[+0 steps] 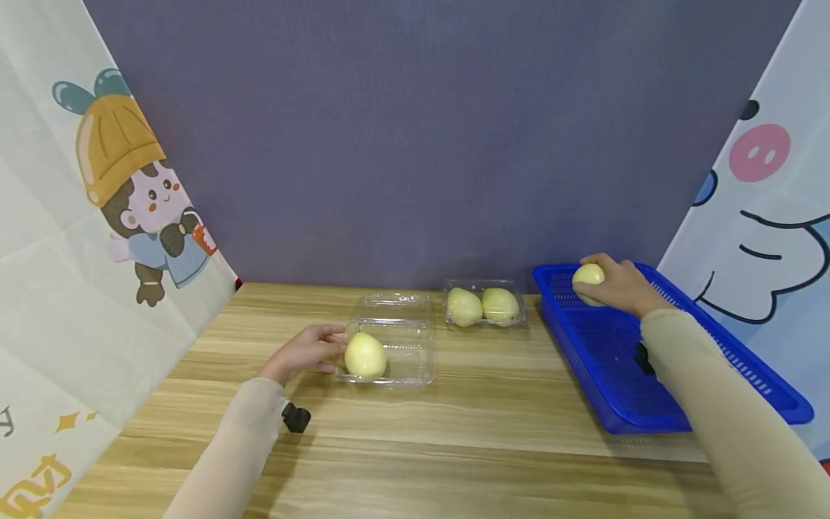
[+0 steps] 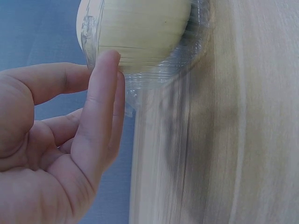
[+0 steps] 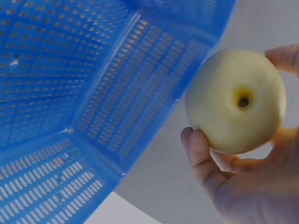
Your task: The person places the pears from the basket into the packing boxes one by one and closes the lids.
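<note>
My right hand grips a pale yellow pear above the far end of the blue basket. In the right wrist view the pear shows its dark-centred end, with fingertips on its sides and the basket wall beside it. At the left, my left hand pinches the near left edge of an open clear plastic clamshell box. One pear sits stem up in the left side of this box. In the left wrist view, fingertips lie right at the box's lip.
A second clear box holding two pears stands behind and to the right, close to the basket. All of it rests on a wood-grain table, with a grey-blue panel along the back. Printed cloths hang at both sides.
</note>
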A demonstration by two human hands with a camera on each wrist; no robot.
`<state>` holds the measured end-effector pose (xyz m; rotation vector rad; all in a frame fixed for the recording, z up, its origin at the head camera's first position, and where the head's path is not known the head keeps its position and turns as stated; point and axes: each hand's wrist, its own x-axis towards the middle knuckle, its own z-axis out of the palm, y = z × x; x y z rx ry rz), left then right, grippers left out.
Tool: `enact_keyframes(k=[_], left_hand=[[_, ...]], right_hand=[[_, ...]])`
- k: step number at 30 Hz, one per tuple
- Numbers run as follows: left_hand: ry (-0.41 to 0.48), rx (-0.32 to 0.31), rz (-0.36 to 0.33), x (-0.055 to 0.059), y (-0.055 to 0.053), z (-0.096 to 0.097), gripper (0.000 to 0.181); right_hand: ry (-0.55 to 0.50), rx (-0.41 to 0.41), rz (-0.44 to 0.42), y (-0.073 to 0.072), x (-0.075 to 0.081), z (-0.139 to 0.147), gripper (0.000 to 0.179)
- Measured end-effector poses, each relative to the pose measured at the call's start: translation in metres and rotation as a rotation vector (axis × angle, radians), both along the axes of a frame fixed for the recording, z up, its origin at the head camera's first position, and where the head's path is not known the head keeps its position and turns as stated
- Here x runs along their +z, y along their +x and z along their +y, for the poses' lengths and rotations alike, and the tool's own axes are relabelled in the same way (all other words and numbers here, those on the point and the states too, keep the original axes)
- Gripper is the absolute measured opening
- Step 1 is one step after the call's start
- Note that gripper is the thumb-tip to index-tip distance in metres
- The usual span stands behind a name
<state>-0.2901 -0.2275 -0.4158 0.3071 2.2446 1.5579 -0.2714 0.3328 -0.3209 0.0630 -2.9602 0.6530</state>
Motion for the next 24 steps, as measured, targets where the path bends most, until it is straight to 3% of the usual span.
enact_keyframes(k=[24], left_hand=[[-0.006, 0.019, -0.010, 0.000, -0.001, 0.001, 0.056]], right_hand=[[-0.014, 0.080, 0.064, -0.004, 0.022, -0.054, 0.069]])
